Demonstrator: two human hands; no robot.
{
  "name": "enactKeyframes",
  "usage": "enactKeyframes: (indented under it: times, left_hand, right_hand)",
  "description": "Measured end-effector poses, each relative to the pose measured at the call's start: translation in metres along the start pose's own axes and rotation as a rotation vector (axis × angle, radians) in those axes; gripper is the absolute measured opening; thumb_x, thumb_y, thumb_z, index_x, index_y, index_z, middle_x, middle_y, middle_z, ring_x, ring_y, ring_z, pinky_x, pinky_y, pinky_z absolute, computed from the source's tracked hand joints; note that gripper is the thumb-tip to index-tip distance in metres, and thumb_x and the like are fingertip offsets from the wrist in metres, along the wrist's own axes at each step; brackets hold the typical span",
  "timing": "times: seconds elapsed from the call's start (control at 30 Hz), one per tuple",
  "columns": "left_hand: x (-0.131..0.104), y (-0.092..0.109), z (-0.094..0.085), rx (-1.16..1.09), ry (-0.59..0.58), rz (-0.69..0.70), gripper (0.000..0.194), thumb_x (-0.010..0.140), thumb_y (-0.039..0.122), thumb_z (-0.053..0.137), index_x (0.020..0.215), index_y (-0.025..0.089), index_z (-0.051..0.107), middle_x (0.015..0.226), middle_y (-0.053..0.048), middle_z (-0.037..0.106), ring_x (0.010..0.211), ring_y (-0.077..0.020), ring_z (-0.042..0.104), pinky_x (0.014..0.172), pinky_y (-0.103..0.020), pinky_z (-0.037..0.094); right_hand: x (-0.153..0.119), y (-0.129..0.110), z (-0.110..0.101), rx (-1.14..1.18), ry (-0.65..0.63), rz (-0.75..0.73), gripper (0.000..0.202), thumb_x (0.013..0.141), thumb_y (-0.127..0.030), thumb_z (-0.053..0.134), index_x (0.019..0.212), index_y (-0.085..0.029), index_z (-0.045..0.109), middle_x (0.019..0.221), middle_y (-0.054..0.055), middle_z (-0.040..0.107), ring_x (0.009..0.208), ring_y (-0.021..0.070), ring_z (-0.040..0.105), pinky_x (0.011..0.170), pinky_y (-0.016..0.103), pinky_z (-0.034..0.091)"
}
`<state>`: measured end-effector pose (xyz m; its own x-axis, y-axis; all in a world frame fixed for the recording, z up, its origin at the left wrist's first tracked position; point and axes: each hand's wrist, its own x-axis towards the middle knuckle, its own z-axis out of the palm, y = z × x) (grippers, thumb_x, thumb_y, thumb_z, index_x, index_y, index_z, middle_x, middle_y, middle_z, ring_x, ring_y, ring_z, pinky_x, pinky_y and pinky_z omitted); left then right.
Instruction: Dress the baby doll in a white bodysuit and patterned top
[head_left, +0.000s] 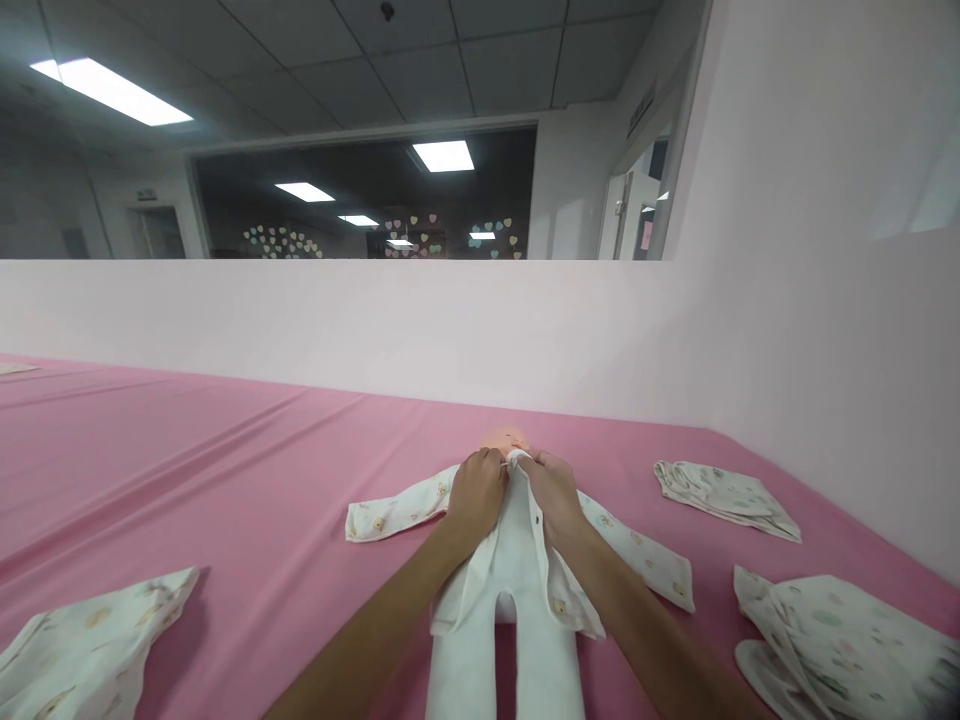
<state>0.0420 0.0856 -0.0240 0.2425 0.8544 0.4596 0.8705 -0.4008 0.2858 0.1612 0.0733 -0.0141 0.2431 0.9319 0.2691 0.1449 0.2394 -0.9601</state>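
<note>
Together, our left hand (480,490) and right hand (553,492) clamp their fingers on the collar (517,456) of a print shirt (645,560), open over a white-bodied doll (510,565) on pink cloth (262,520).

Doll (516,560) on pink cloth (247,500), legs toward camera, head mostly hidden behind hands. Patterned shirt (574,605) on doll, front open, sleeves spread to both sides. Left hand (480,488) and right hand (555,490) close together at neck, fingers pinching collar. Folded garment (727,497) at right, crumpled garment (855,630) nearer camera, another cloth piece (97,635) at lower left. White wall (337,315) behind, window (360,190) above.
</note>
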Motion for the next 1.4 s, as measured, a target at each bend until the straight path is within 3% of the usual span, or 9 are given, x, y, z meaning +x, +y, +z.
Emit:
enactKeyframes:
  times: [0.4,0.53,0.67,0.8,0.9,1.03,1.13,1.23,1.4]
  left_hand:
    - [0.001,-0.007,0.006,-0.044,0.042,-0.052,0.009,0.086,0.016,0.045,0.087,0.018,0.054,0.089,-0.009,0.067,0.080,-0.0224,0.060,0.064,-0.031,0.034]
    - [0.004,-0.010,-0.001,-0.318,0.004,-0.115,0.016,0.084,0.019,0.046,0.068,0.020,0.047,0.072,-0.003,0.061,0.067,-0.0166,0.053,0.059,-0.028,0.031]
    - [0.004,-0.014,-0.015,-0.762,-0.197,-0.208,0.027,0.084,0.025,0.042,0.058,0.020,0.039,0.054,0.003,0.044,0.050,-0.0108,0.038,0.050,-0.025,0.027]
    - [0.004,-0.015,-0.021,-0.886,-0.250,-0.271,0.031,0.086,0.032,0.045,0.057,0.020,0.039,0.049,0.005,0.039,0.045,-0.0093,0.034,0.047,-0.024,0.025]
    - [0.005,-0.013,-0.021,-0.868,-0.232,-0.264,0.030,0.086,0.031,0.047,0.060,0.019,0.043,0.049,0.005,0.042,0.045,-0.0087,0.035,0.046,-0.023,0.025]
    - [0.004,-0.012,-0.020,-0.868,-0.221,-0.267,0.026,0.087,0.029,0.047,0.063,0.019,0.046,0.050,0.005,0.044,0.045,-0.0081,0.035,0.045,-0.021,0.025]
    - [0.003,-0.012,-0.019,-0.878,-0.211,-0.273,0.024,0.087,0.029,0.046,0.065,0.019,0.045,0.050,0.006,0.043,0.043,-0.0077,0.032,0.043,-0.021,0.023]
    - [0.002,-0.012,-0.017,-0.914,-0.205,-0.305,0.021,0.083,0.027,0.048,0.065,0.020,0.041,0.050,0.007,0.040,0.042,-0.0074,0.029,0.042,-0.022,0.021]
    - [0.004,-0.012,-0.017,-1.034,-0.217,-0.349,0.023,0.080,0.027,0.051,0.060,0.019,0.043,0.051,0.005,0.043,0.045,-0.0079,0.036,0.046,-0.022,0.027]
  right_hand:
    - [-0.013,0.006,0.008,-0.159,-0.074,-0.175,0.023,0.078,-0.031,0.050,0.069,-0.020,0.067,0.072,0.001,0.067,0.070,0.0180,0.056,0.064,0.027,0.040]
    - [-0.022,0.001,0.010,-0.298,-0.061,-0.190,0.025,0.081,-0.031,0.044,0.058,-0.021,0.051,0.059,-0.003,0.052,0.061,0.0145,0.043,0.057,0.025,0.030]
    - [-0.028,-0.006,0.012,-0.322,-0.058,-0.110,0.032,0.083,-0.032,0.040,0.054,-0.023,0.029,0.054,-0.005,0.033,0.055,0.0121,0.030,0.053,0.026,0.022]
    - [-0.031,-0.007,0.012,-0.289,-0.090,-0.070,0.029,0.081,-0.027,0.039,0.056,-0.023,0.024,0.055,-0.005,0.027,0.054,0.0113,0.025,0.050,0.026,0.019]
    - [-0.029,-0.002,0.009,-0.270,-0.104,-0.039,0.029,0.079,-0.028,0.042,0.054,-0.023,0.028,0.054,-0.005,0.028,0.053,0.0110,0.023,0.049,0.026,0.019]
    - [-0.027,0.004,0.006,-0.202,-0.122,-0.071,0.030,0.083,-0.038,0.045,0.058,-0.021,0.048,0.056,-0.004,0.044,0.054,0.0115,0.030,0.051,0.025,0.026]
    - [-0.027,0.006,0.005,-0.152,-0.102,-0.093,0.029,0.085,-0.039,0.044,0.084,-0.019,0.066,0.075,0.001,0.061,0.066,0.0154,0.049,0.059,0.025,0.037]
    - [-0.028,0.005,0.006,-0.139,-0.033,-0.104,0.039,0.085,-0.035,0.045,0.117,-0.022,0.062,0.111,0.005,0.066,0.095,0.0202,0.059,0.077,0.028,0.043]
    - [-0.030,0.001,0.005,-0.290,-0.131,-0.188,0.031,0.085,-0.029,0.041,0.093,-0.019,0.069,0.086,0.004,0.069,0.080,0.0217,0.060,0.072,0.031,0.044]
